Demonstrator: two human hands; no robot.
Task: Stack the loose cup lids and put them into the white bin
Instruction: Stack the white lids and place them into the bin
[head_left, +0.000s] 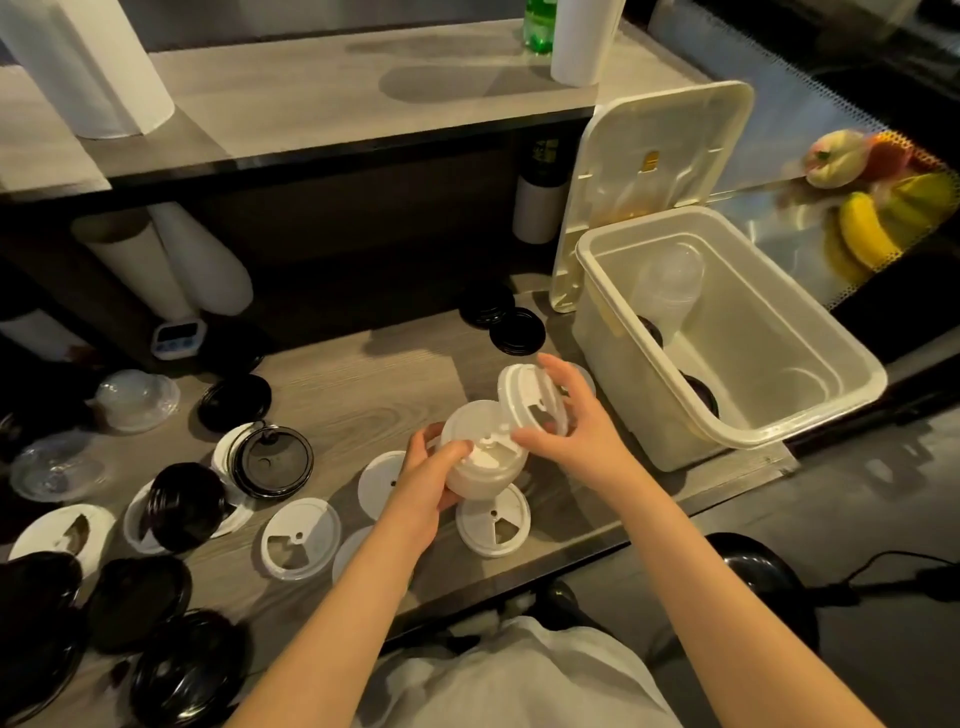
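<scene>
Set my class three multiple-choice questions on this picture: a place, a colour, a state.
1. On which side of the person is the white bin? A) left B) right C) behind
2. The lid that the right hand holds is: A) white B) black C) yellow
3. The bin's cover is: A) shut B) missing C) open, upright
Answers: B, it stands beyond the right hand; A, it matches the white stack in the left hand; C, it leans behind the open bin.

White lid stack (480, 467) upright; loose lid (530, 397) tilted; white bin (613, 364) open.
</scene>
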